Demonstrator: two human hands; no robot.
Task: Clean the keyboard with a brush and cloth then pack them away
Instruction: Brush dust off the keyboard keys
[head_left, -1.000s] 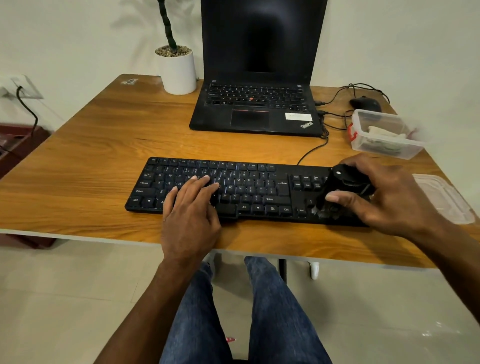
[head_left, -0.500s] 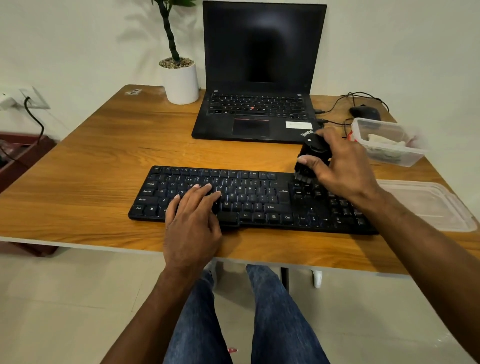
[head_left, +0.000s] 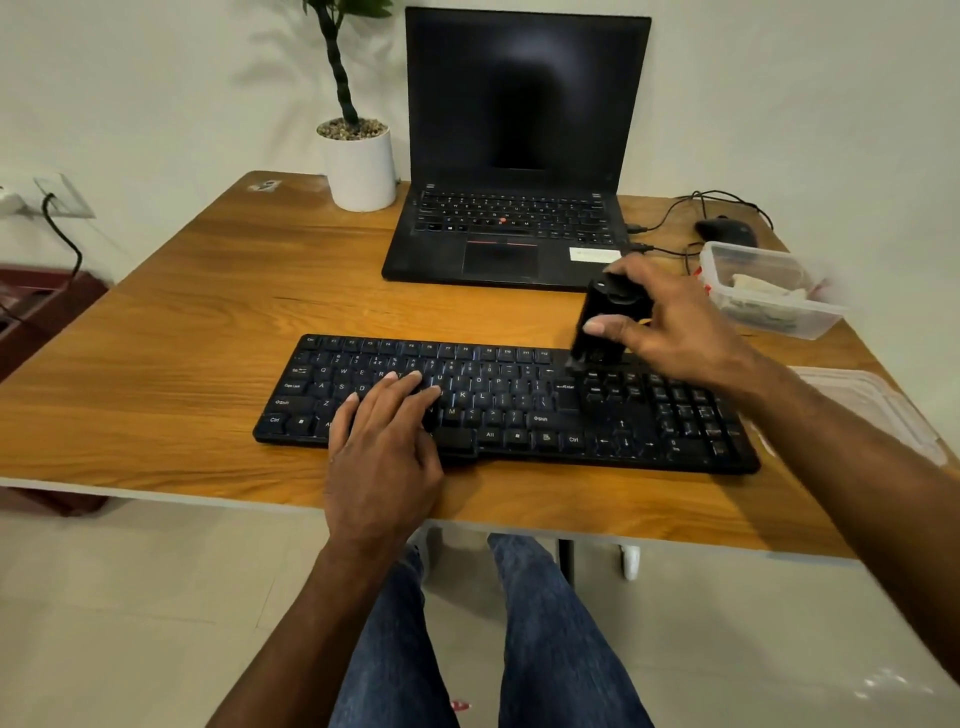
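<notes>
Black brush (head_left: 602, 322) — right hand (head_left: 670, 327) grips it — over black keyboard (head_left: 519, 405).

One head-worn wide-angle view looks forward and down, close over the wooden desk (head_left: 171, 332) and lap, its right edge perhaps slightly blurred.

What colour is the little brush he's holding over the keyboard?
Black all over; the brush, gripped by the right hand, shows in the head view.
</notes>
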